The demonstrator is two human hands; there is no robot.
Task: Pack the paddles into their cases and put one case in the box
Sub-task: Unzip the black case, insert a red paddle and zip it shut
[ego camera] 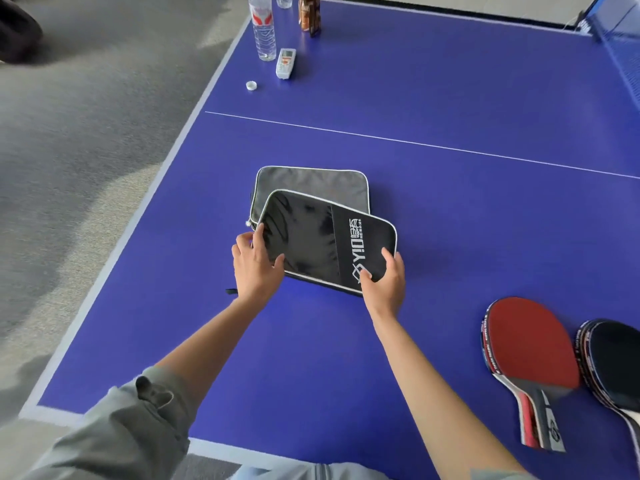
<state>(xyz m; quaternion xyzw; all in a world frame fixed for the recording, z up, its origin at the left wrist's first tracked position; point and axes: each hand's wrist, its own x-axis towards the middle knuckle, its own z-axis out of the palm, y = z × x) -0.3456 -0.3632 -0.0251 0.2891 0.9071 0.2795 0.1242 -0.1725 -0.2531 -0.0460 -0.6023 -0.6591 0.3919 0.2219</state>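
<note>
Two flat paddle cases lie stacked in the middle of the blue table. The upper one is a black case with white piping and a white logo, turned askew over a grey case. My left hand grips the black case's near left corner, by the zipper pull. My right hand grips its near right corner, thumb on top. A red-faced paddle lies at the right with its handle toward me. A black-faced paddle lies beside it, partly cut off by the frame edge. No box is in view.
At the far left edge of the table stand a clear water bottle, a second bottle and a brown bottle. A white remote and a bottle cap lie there. The net runs at far right. Grey floor lies left.
</note>
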